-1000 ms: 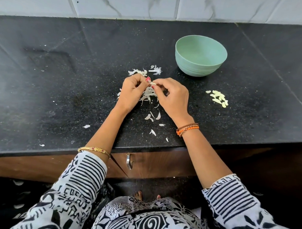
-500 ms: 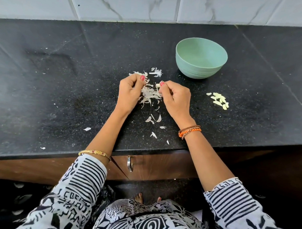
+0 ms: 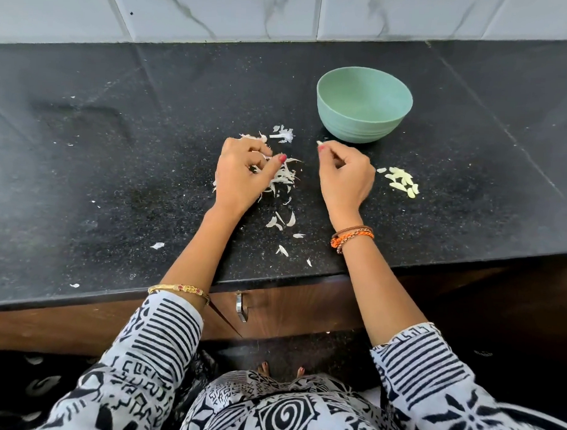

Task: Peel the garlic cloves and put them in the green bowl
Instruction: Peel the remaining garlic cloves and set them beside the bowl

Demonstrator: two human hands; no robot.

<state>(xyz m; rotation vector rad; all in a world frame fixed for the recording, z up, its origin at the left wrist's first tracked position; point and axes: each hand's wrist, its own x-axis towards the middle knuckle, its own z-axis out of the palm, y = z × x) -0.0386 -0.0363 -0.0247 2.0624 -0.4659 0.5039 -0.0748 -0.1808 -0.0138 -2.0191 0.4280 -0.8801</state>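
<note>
The right hand [image 3: 344,178] has its grip pinching a small pale garlic clove [image 3: 320,142] at the fingertips, with the other fingers curled in. The clove pokes out at the top of the pinch, pointing toward about 11 o'clock. From this grip the green bowl [image 3: 364,121] lies close by at about 1 o'clock, and it looks empty from here. The bowl is upright and its open mouth faces up, so I think the next move is a short lift up and over the near rim, then letting the clove drop in. The right hand is much nearer the bowl than the left hand [image 3: 241,176]. The left hand's grip is curled down into the pile of white peels [image 3: 285,179] at about 9 o'clock from the right hand; I cannot tell if it holds a clove or only skin. A little heap of yellowish peeled cloves [image 3: 402,183] sits on the black table [image 3: 116,176] at about 3 o'clock from the right hand, well outside the bowl. These may need to go in too.
</note>
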